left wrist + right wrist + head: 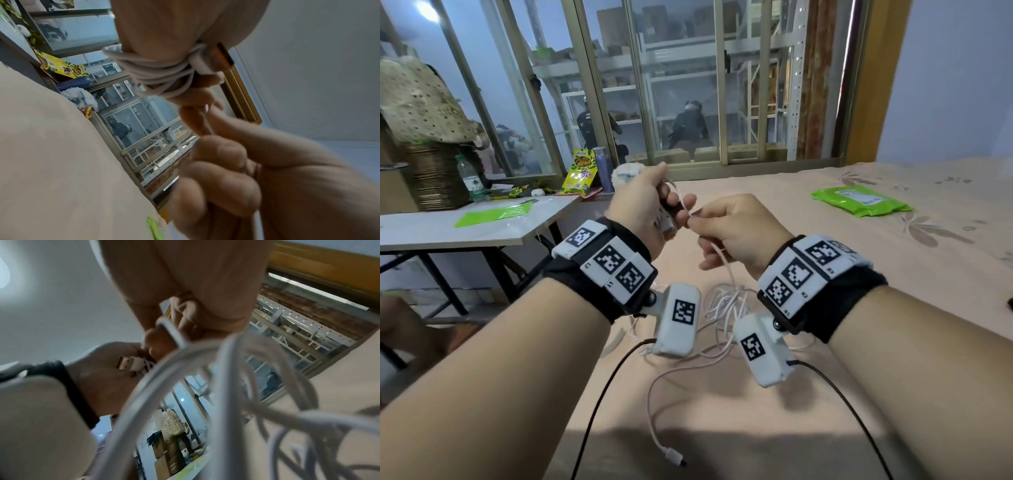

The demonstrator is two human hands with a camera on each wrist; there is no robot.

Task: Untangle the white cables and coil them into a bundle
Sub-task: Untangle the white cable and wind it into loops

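I see thin white cables (726, 301) over a peach bedsheet printed with leaves (859, 274), a bright green plastic packet (859, 202) near its far right edge.

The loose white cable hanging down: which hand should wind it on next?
Probably the right hand: it already pinches the loose white cable, while the left hand grips the coiled bundle.
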